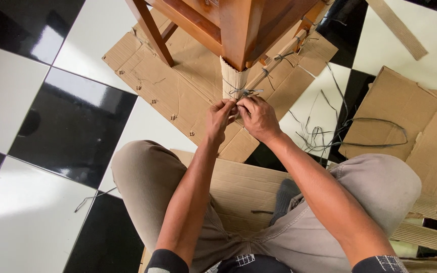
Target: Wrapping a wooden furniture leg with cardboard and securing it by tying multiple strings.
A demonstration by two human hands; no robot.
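Knees in grey-beige trousers (142, 177) fill the lower field; the person sits cross-legged on a flattened cardboard sheet (238, 187) laid over a floor (67, 121) of black and white tiles. Both forearms reach forward from dark sleeve cuffs at the bottom edge.

Left hand (219, 119): fingers drawn narrow, pinching a thin grey cord (243, 92) just below the foot of a wooden furniture leg (238, 30). Right hand (259, 119): fingers likewise closed on the same cord, thumb and forefinger meeting those of the left hand so that the two hands touch. Which strand each hand holds cannot be told.

Corrugated cardboard wrap (232, 77): a pale ribbed sleeve around the bottom of the leg, standing upright, with the cord looped around its lower part directly above the hands.

The leg belongs to a reddish-brown wooden piece at the top of the view; a second leg (153, 35) slants to the left, and a further wrapped member (279, 55) bound with cord runs diagonally to the right. The furniture stands on a larger cardboard sheet (168, 86) marked with small punctures.

Loose lengths of cord (324, 136) lie tangled on the floor to the right of the hands, near a further stack of cardboard pieces (421, 126). One stray strand (89, 199) lies on the tiles at lower left.
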